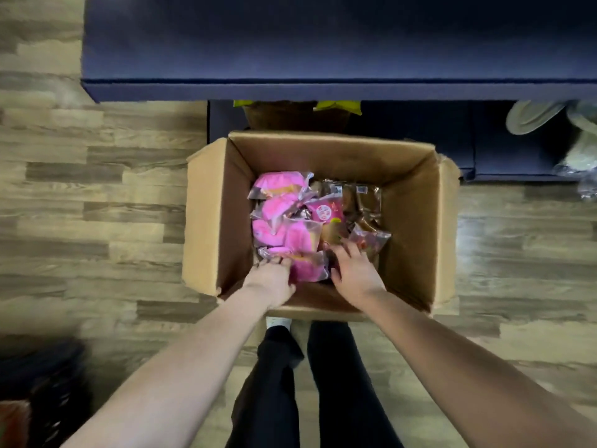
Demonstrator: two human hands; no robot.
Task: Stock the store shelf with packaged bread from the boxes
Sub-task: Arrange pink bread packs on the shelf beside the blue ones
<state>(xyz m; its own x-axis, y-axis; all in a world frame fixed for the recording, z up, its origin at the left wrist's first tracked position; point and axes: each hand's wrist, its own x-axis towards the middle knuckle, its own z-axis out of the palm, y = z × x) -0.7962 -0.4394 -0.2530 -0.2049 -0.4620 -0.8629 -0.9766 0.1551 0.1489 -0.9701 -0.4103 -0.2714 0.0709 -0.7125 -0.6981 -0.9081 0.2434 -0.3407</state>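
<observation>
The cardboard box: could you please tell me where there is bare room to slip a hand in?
Bare cardboard shows by the near wall of the cardboard box, between the left hand and right hand. Pink bread packets crowd the left wall, brown packets the back. Outside, the wood floor left of the box is bare.

So, just one cardboard box (410, 189); inside it roughly six pink bread packs (277, 208) on its left side and maybe three brown packs (368, 198) on its right, too jumbled to be sure; two yellow-green packs (339, 106) just beyond it.
</observation>
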